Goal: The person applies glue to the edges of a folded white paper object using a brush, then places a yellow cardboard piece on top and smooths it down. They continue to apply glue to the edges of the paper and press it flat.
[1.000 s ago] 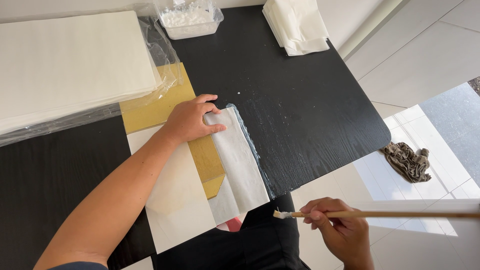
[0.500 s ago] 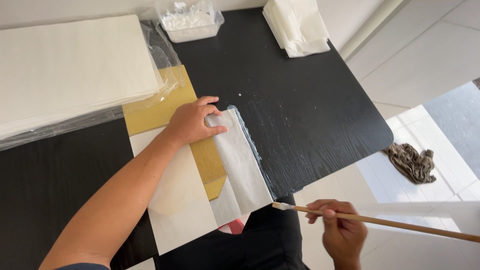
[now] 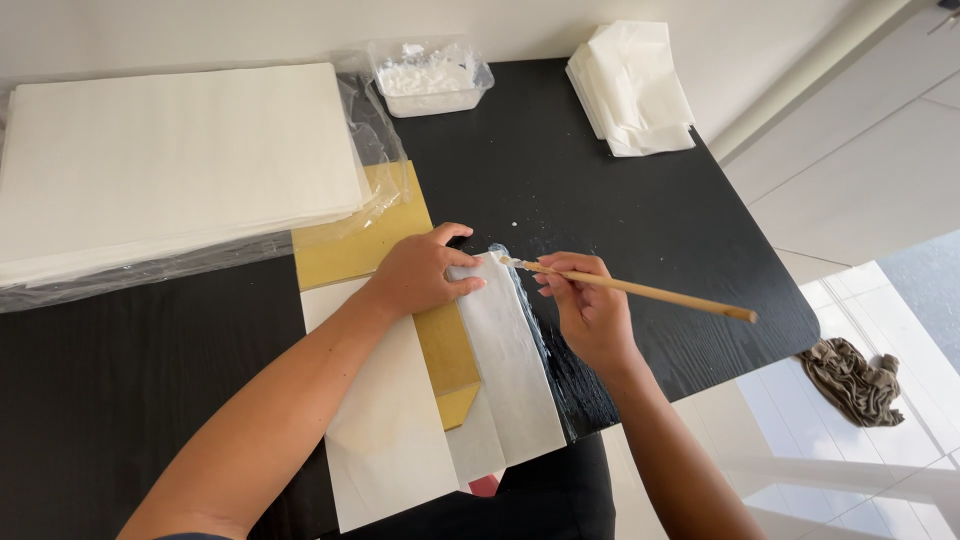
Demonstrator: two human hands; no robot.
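Left hand (image 3: 420, 275) flat on folded white paper (image 3: 505, 365); right hand (image 3: 590, 310) gripping brush (image 3: 640, 291).

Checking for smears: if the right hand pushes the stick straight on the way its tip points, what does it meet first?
Probably the top edge of the white paper flap, then the left hand pressing it; depth is uncertain.

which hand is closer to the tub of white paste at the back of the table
Left. The left hand presses the folded white sheet, below the clear tub. The right hand, holding the wooden brush, sits lower and further right.
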